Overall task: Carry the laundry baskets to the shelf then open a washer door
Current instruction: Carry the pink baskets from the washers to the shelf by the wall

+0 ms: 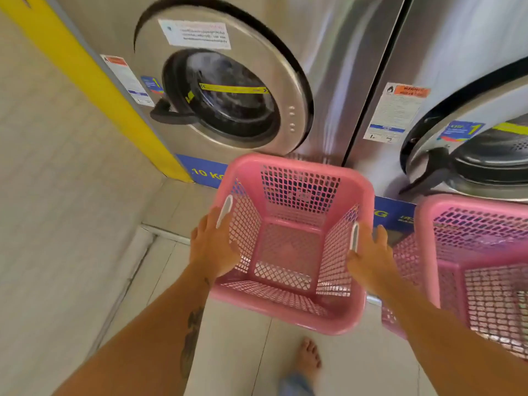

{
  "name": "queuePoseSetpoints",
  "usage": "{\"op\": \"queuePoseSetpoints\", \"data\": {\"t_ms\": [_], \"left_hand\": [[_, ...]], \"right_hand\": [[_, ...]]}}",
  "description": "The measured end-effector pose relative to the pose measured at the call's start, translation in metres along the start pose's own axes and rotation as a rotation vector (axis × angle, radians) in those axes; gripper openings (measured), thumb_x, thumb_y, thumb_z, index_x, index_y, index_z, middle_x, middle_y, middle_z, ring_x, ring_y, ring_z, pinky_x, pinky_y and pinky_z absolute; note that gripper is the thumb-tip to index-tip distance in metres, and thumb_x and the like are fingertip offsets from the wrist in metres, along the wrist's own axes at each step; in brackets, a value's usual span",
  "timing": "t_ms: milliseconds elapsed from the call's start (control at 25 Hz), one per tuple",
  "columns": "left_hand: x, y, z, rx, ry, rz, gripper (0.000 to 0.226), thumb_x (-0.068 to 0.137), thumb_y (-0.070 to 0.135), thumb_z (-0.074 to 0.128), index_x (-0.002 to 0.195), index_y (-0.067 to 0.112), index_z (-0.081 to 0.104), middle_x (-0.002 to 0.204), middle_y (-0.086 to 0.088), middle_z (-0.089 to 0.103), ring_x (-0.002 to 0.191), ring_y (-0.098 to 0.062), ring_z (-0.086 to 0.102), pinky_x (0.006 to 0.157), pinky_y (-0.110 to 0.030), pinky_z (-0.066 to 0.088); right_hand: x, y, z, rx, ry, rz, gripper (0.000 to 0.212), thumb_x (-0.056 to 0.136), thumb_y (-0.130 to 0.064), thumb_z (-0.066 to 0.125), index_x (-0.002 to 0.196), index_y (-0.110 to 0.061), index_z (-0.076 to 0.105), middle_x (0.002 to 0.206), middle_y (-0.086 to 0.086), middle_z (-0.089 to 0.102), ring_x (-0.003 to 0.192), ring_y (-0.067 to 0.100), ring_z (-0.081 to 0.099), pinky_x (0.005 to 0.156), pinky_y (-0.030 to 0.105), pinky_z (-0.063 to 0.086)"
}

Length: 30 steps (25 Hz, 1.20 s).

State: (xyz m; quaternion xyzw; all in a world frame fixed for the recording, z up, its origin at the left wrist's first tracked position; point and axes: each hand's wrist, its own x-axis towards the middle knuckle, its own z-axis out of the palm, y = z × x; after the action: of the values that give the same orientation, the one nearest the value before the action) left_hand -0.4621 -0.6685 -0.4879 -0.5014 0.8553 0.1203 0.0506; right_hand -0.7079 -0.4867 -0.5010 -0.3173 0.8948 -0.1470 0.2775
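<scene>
An empty pink laundry basket with white handles sits low in front of the washers. My left hand grips its left rim at the handle. My right hand grips its right rim at the other handle. A second pink basket stands close to the right, partly cut off by the frame edge. The left washer's round door is closed, its black handle at the left side. A second washer door at the right is also closed.
A white tiled wall and a yellow strip bound the left side. The floor is pale tile, with my bare foot on it behind the basket. No shelf is in view.
</scene>
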Motion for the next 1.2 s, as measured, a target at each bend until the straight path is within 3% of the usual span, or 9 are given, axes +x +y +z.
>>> {"op": "queuePoseSetpoints", "data": {"t_ms": [120,200,320,520,640,800,1000,1120,1200], "left_hand": [[0.035,-0.018,0.032,0.008,0.034,-0.087,0.087,0.072,0.017,0.06,0.15,0.031,0.024,0.154,-0.014,0.022,0.136,-0.038,0.027,0.108,-0.05,0.03],[0.051,-0.036,0.049,-0.042,0.0,-0.102,0.088,0.071,0.011,0.059,0.149,0.032,0.025,0.153,-0.013,0.022,0.128,-0.041,0.037,0.104,-0.049,0.037],[0.054,-0.062,0.063,-0.075,-0.019,-0.045,0.09,0.071,0.002,0.062,0.149,0.032,0.03,0.152,-0.012,0.031,0.104,-0.043,0.057,0.089,-0.045,0.05],[-0.008,-0.1,0.049,-0.174,0.169,0.035,0.081,0.065,-0.004,0.065,0.139,0.024,0.048,0.124,-0.014,0.053,0.076,-0.043,0.063,0.064,-0.044,0.055],[-0.063,-0.147,0.039,-0.234,0.231,-0.003,0.075,0.072,0.0,0.065,0.141,0.025,0.048,0.122,-0.011,0.057,0.076,-0.037,0.062,0.067,-0.04,0.054],[-0.126,-0.214,0.026,-0.351,0.304,-0.07,0.075,0.075,-0.007,0.059,0.14,0.028,0.05,0.115,-0.004,0.061,0.066,-0.014,0.05,0.058,-0.015,0.043],[-0.149,-0.302,0.064,-0.359,0.269,-0.113,0.084,0.067,-0.01,0.057,0.138,0.035,0.051,0.106,0.011,0.057,0.066,-0.007,0.05,0.054,-0.002,0.034],[-0.146,-0.331,0.105,-0.365,0.248,-0.132,0.077,0.07,-0.01,0.058,0.137,0.027,0.054,0.107,0.004,0.06,0.076,-0.008,0.052,0.059,-0.003,0.037],[-0.142,-0.343,0.131,-0.363,0.221,-0.164,0.069,0.077,-0.004,0.057,0.139,0.026,0.051,0.11,0.001,0.059,0.082,-0.013,0.055,0.062,-0.017,0.045]], "right_hand": [[0.018,0.012,0.021,0.074,0.028,-0.016,0.068,0.076,-0.007,0.051,0.135,-0.029,0.024,0.133,0.006,0.031,0.108,0.044,0.051,0.081,0.056,0.051],[0.023,0.019,0.03,0.06,0.052,-0.014,0.078,0.075,-0.004,0.051,0.14,-0.033,0.021,0.139,0.005,0.032,0.109,0.042,0.052,0.083,0.055,0.05],[0.02,0.021,0.033,0.013,0.099,0.001,0.083,0.073,0.002,0.054,0.142,-0.033,0.024,0.137,0.009,0.038,0.111,0.042,0.053,0.086,0.054,0.046],[-0.034,-0.011,0.05,0.01,0.146,-0.04,0.085,0.068,0.002,0.051,0.141,-0.033,0.028,0.142,0.004,0.035,0.108,0.041,0.056,0.081,0.054,0.05],[-0.082,-0.043,0.071,0.018,0.158,-0.055,0.08,0.067,0.001,0.05,0.139,-0.03,0.032,0.148,0.003,0.031,0.105,0.042,0.057,0.079,0.052,0.051],[-0.142,-0.086,0.122,0.04,0.206,-0.079,0.072,0.06,-0.007,0.044,0.129,-0.026,0.044,0.139,0.008,0.039,0.096,0.042,0.058,0.076,0.049,0.052],[-0.148,-0.095,0.223,0.011,0.1,-0.09,0.077,0.062,-0.003,0.047,0.134,-0.031,0.039,0.144,0.01,0.035,0.106,0.04,0.058,0.079,0.046,0.053],[-0.137,-0.092,0.276,-0.013,0.055,-0.09,0.077,0.067,0.001,0.049,0.136,-0.033,0.037,0.142,0.008,0.038,0.095,0.034,0.061,0.071,0.043,0.055],[-0.132,-0.088,0.302,-0.017,0.06,-0.09,0.075,0.072,0.003,0.047,0.137,-0.032,0.036,0.136,0.004,0.041,0.084,0.025,0.056,0.065,0.039,0.053]]}}
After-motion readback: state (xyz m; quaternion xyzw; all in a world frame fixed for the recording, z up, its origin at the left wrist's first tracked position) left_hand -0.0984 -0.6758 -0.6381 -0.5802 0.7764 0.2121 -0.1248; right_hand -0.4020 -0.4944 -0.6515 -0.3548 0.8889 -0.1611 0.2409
